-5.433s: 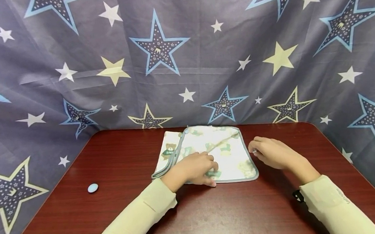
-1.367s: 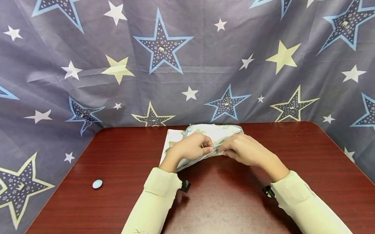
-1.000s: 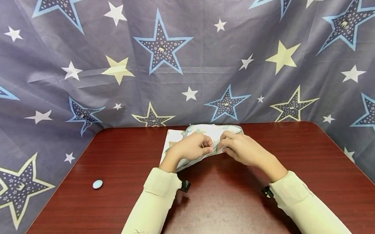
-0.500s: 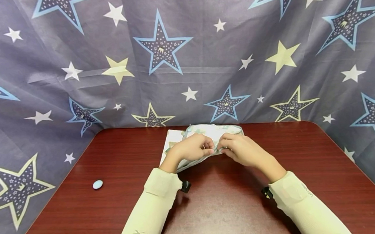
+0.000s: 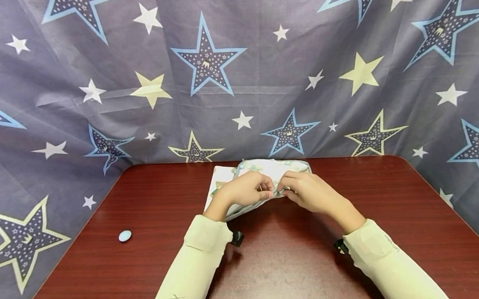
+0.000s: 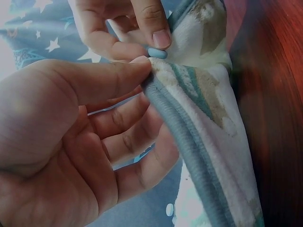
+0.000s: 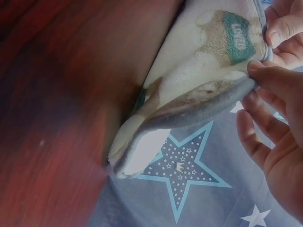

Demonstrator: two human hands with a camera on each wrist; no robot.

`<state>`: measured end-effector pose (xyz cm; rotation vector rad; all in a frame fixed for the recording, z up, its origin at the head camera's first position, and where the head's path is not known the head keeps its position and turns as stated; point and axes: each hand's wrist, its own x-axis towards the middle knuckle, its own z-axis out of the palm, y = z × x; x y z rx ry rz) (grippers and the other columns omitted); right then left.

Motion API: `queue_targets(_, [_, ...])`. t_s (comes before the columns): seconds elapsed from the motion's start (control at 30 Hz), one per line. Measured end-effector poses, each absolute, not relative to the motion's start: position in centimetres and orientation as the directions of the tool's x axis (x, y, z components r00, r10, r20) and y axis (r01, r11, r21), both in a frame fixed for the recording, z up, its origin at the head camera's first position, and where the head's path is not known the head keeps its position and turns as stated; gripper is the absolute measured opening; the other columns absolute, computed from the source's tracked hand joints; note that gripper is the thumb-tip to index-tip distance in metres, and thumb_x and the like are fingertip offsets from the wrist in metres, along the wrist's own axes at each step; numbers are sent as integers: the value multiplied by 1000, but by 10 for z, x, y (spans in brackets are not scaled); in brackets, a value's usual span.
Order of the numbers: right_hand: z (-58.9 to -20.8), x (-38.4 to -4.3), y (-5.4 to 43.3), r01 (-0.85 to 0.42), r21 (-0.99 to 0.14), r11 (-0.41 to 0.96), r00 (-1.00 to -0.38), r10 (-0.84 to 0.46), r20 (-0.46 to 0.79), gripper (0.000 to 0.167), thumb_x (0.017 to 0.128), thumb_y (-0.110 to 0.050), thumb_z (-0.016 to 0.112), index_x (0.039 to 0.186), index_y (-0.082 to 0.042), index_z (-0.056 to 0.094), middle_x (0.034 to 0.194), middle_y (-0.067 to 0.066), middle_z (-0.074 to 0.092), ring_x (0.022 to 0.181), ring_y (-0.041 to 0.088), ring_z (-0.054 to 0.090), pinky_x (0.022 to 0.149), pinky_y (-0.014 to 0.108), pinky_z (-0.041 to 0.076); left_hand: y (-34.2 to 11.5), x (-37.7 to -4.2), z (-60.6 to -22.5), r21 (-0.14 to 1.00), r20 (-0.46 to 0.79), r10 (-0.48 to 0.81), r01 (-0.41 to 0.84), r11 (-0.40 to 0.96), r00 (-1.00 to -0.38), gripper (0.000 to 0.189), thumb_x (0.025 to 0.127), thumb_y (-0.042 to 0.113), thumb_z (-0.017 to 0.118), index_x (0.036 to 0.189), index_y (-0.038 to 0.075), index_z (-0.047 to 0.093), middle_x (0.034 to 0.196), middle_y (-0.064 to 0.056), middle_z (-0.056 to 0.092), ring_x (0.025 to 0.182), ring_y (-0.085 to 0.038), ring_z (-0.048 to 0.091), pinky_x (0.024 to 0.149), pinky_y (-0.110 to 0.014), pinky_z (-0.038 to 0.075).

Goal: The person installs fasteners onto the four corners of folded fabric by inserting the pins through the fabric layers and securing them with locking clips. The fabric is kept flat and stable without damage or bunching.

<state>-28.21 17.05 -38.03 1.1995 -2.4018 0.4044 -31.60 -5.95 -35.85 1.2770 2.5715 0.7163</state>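
A white plush cloth (image 5: 275,166) with a bear print and grey-blue bound edges lies at the back of the table, its near edge raised. My left hand (image 5: 245,189) pinches that edge between thumb and fingers, the other fingers loosely bent behind it. Close beside it, my right hand (image 5: 309,192) pinches the edge too, fingertips almost meeting the left ones. In the left wrist view a light blue snap button (image 6: 157,53) shows at the right fingertips. The bound edge (image 7: 203,106) sags away from the right fingers in the right wrist view.
A small light blue oval disc (image 5: 125,235) lies on the left of the reddish-brown wooden table (image 5: 284,264). A grey curtain (image 5: 256,96) printed with stars hangs along the table's back and sides.
Since the oldest frame, the cloth's near edge has been lifted and folded back. My right hand has come left to meet my left hand. Over the last second both have barely shifted.
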Motion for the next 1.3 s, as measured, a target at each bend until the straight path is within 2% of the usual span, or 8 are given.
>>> queue_targets(0.27, [-381, -281, 170, -781, -113, 615, -582, -650, 489, 25, 85, -4, 80, 101, -14, 64, 90, -3, 65, 74, 14, 57, 69, 37, 52, -60, -317, -359, 501, 66, 792, 707, 500, -606, 9, 98, 9, 66, 90, 11, 71, 84, 4, 67, 82, -8, 62, 78, -25, 51])
queue_targets(0.4, [-381, -282, 170, -774, -114, 623, -592, -649, 478, 25, 86, -4, 80, 104, -14, 66, 94, -2, 67, 77, 15, 60, 72, 38, 53, -61, -316, -359, 499, 64, 790, 705, 505, -610, 9, 98, 9, 66, 90, 11, 71, 84, 4, 67, 82, -8, 62, 78, -26, 51])
queue_targets(0.67, [-383, -283, 171, -788, -95, 609, -570, -662, 486, 23, 86, -3, 79, 105, -13, 69, 97, -2, 66, 83, 17, 64, 73, 37, 53, -61, -315, -358, 495, 70, 794, 712, 497, -603, 8, 98, 8, 66, 91, 9, 71, 84, 3, 67, 82, -8, 61, 78, -25, 50])
queue_targets(0.93, [-384, -286, 171, -832, -126, 541, -521, -683, 512, 18, 86, 3, 75, 97, -9, 68, 93, 1, 65, 91, 19, 62, 81, 37, 51, -61, -316, -359, 512, 63, 798, 706, 489, -599, 8, 98, 8, 67, 91, 8, 72, 83, 4, 67, 80, -7, 60, 75, -24, 50])
queue_targets(1.3, [-386, -289, 172, -838, -160, 522, -519, -668, 534, 17, 86, 4, 74, 96, -9, 68, 94, 2, 66, 92, 17, 62, 83, 37, 51, -63, -316, -358, 525, 53, 801, 699, 486, -596, 8, 98, 7, 67, 91, 8, 71, 82, 3, 66, 77, -8, 60, 71, -24, 50])
